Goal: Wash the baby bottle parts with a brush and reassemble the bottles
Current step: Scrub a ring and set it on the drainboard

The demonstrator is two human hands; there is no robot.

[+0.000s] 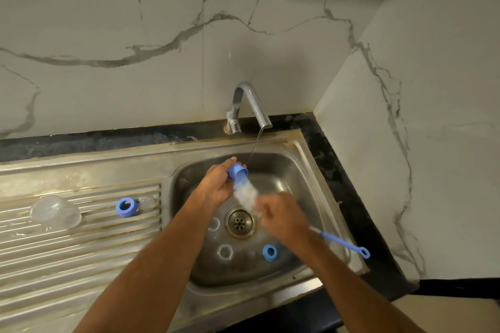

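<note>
Bottle ring, gripped in the left hand's curled fingers at the sink's 12 o'clock beside the tap stream, admits the brush clasped by the right hand, apparently for scrubbing inside.

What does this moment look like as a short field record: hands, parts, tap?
left hand: grips a blue ring over the sink
right hand: grips the brush, bristles in the ring
tap: running, thin stream
in the sink: blue collar, two clear pieces
on the drainboard: clear dome cap, another blue collar
</note>
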